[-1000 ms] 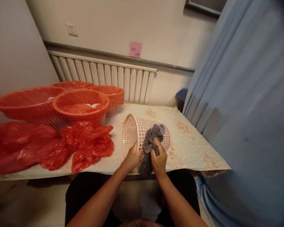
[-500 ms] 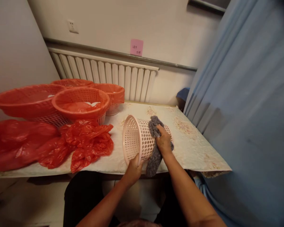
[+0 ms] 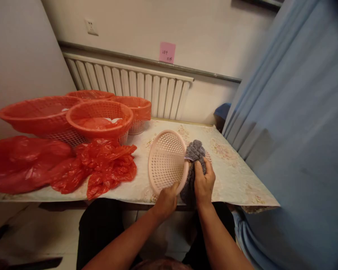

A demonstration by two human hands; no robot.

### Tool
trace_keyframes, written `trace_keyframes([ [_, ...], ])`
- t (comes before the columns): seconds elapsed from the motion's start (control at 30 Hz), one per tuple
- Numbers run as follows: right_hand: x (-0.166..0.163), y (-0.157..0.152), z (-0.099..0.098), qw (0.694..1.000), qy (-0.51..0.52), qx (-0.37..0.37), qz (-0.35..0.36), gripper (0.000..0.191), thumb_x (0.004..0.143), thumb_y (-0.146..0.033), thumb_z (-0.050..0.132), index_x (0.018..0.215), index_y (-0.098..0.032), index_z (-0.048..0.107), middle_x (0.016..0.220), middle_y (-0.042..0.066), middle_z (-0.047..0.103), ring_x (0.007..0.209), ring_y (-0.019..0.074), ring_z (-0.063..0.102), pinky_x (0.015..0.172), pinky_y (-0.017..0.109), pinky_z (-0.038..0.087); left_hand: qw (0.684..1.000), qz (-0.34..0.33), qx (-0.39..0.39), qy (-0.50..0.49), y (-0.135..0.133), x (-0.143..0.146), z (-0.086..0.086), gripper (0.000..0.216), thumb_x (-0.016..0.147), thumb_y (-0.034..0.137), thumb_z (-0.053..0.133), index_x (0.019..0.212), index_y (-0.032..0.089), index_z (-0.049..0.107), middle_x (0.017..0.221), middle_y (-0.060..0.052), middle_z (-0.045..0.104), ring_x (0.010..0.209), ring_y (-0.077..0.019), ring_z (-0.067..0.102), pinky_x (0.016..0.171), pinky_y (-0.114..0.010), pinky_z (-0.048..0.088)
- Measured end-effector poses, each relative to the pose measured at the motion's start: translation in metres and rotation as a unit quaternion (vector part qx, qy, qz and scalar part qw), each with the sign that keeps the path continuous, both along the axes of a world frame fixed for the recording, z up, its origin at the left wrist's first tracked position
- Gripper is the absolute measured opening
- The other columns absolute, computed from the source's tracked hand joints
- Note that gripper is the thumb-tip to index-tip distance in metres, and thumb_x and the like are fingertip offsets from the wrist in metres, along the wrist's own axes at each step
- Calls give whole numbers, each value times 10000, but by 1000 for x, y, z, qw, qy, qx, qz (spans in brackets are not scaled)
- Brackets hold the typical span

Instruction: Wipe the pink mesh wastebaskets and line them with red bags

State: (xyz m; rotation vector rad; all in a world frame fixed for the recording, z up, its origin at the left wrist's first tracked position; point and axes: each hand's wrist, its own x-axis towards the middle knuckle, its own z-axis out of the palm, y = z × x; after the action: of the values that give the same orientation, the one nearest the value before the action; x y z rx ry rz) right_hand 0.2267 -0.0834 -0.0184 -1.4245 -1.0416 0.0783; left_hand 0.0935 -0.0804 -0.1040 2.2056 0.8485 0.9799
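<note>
1. Red plastic bags (image 3: pixel 101 168) are spread on the table (image 3: pixel 228 176) just left of the pink basket (image 3: pixel 166 161); red-lined baskets (image 3: pixel 100 120) stand behind them.
2. The pink basket's lower rim is gripped by the left hand (image 3: pixel 166 200).
3. A grey cloth (image 3: pixel 193 157) is clenched in the right hand (image 3: pixel 204 182) against the basket's outer side.
4. The basket is laid on its side near the table's front edge, its mouth turned toward the camera and left.

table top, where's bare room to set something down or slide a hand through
Bare floral tablecloth lies right of the pink perforated plastic basket, out to the blue curtain. A smaller patch sits behind it, toward the white radiator. The left is crowded: crumpled red plastic bags and red-lined baskets.
</note>
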Motion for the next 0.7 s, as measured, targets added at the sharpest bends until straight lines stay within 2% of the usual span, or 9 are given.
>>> trace_keyframes([
  [0.1, -9, -8, 11, 997, -70, 18, -1, 486, 769, -353, 594, 1224, -186, 557, 1198, 92, 609, 1119, 244, 553, 991, 389, 413, 996, 13, 26, 82, 2, 3, 10, 339, 769, 24, 379, 1033, 154, 549, 834, -98, 655, 821, -256, 635, 738, -358, 490],
  [0.2, 1, -7, 9, 996, -80, 15, -39, 521, 756, -300, 582, 1261, -180, 534, 1192, 107, 611, 1106, 256, 565, 981, 413, 423, 989, 1, 54, 140, 8, 3, 21, 245, 831, 86, 411, 994, 180, 568, 843, -85, 665, 831, -242, 633, 782, -363, 478],
  [0.27, 13, -6, 3, 995, -52, 20, -88, 501, 756, -273, 561, 1245, -164, 551, 1159, 115, 627, 1080, 259, 580, 964, 417, 432, 982, -45, 93, 158, 12, -2, 28, 245, 844, 159, 496, 1077, 200, 561, 956, -91, 675, 986, -256, 613, 912, -414, 433],
  [0.37, 35, -7, -6, 988, -4, 19, -152, 492, 732, -263, 580, 1208, -141, 582, 1109, 129, 645, 1023, 261, 598, 927, 414, 446, 972, -80, 174, 137, 18, -18, 35, 503, 812, 315, 622, 1275, 220, 451, 1234, -124, 593, 1276, -294, 432, 1085, -514, 248],
  [0.4, 43, -8, -8, 987, 11, 14, -162, 492, 722, -271, 595, 1196, -137, 591, 1092, 131, 650, 998, 258, 603, 913, 413, 451, 972, -45, 200, 112, 20, -25, 37, 578, 807, 351, 631, 1320, 215, 404, 1304, -138, 543, 1326, -299, 366, 1109, -528, 198],
  [0.47, 60, -9, -13, 985, 40, 5, -165, 502, 704, -298, 626, 1177, -135, 603, 1056, 127, 660, 943, 245, 612, 884, 407, 462, 965, 102, 237, 36, 28, -39, 41, 656, 816, 361, 622, 1375, 188, 326, 1402, -174, 430, 1375, -302, 274, 1129, -531, 154],
  [0.57, 80, -12, -20, 987, 77, 5, -143, 514, 690, -344, 657, 1158, -137, 614, 1018, 113, 669, 893, 225, 615, 857, 400, 471, 927, 303, 213, -67, 46, -53, 50, 759, 795, 326, 644, 1411, 139, 242, 1476, -211, 263, 1392, -317, 211, 1127, -521, 187],
  [0.63, 89, -13, -25, 988, 90, 13, -126, 516, 689, -358, 664, 1157, -146, 616, 1019, 104, 671, 901, 219, 614, 863, 398, 469, 929, 316, 173, -89, 62, -55, 55, 769, 762, 303, 668, 1396, 131, 269, 1451, -204, 289, 1362, -315, 273, 1109, -503, 257],
  [0.7, 94, -15, -30, 989, 95, 19, -108, 519, 687, -359, 667, 1161, -154, 616, 1030, 98, 670, 920, 215, 612, 877, 396, 465, 950, 268, 135, -85, 77, -53, 59, 635, 751, 255, 651, 1322, 151, 395, 1353, -160, 429, 1291, -291, 389, 1082, -478, 323],
])
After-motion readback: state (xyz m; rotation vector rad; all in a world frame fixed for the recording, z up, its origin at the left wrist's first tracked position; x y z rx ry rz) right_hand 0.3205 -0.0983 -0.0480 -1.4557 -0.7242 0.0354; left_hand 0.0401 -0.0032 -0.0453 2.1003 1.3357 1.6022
